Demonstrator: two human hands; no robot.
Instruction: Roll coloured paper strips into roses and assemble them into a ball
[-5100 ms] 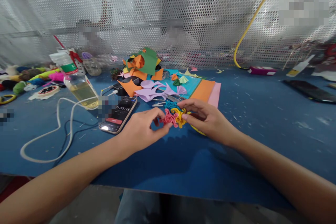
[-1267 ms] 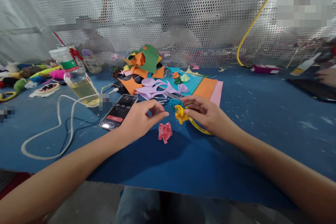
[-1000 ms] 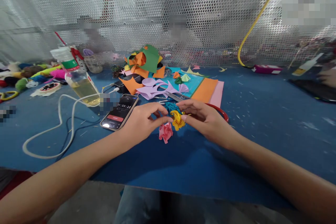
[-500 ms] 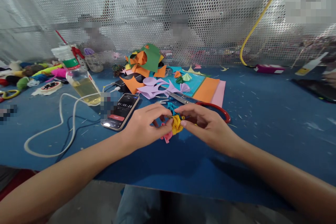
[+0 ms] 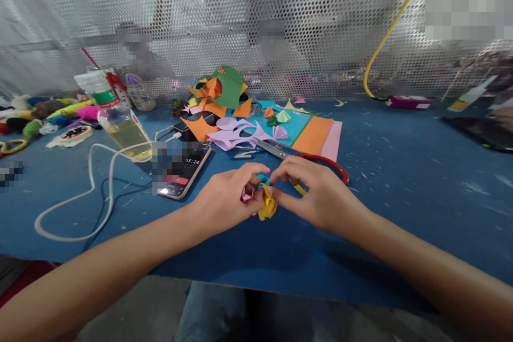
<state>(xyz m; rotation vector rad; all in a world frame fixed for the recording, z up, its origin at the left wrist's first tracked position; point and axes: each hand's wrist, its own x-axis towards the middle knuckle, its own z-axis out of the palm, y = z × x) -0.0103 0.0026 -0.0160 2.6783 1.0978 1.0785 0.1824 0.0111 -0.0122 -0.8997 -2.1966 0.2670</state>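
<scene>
Close above the front part of the blue table, both hands grip a small bunch of crumpled paper flowers (image 5: pixel 267 208) in yellow, blue and pink. My left hand (image 5: pixel 228 195) is closed round its left side, the pink piece showing between the fingers. From the other side, the fingertips of my right hand (image 5: pixel 310 187) pinch it where the yellow and blue parts meet. The fingers cover much of the bunch. Just beyond the right hand lie scissors (image 5: pixel 326 163) with red handles, blades pointing left.
A phone (image 5: pixel 186 171) and a looping white cable (image 5: pixel 93 171) lie on the left, beside a tilted bottle (image 5: pixel 126 131) of yellowish liquid. Paper scraps (image 5: pixel 230 88), folded paper pieces (image 5: pixel 283 117) and coloured sheets (image 5: pixel 315 136) spread behind the hands. Perforated metal (image 5: pixel 320 26) stands at the back.
The bunch has turned in my hands: the yellow part sits lower, and the pink part is now mostly behind the left fingers. The view has shifted slightly.
</scene>
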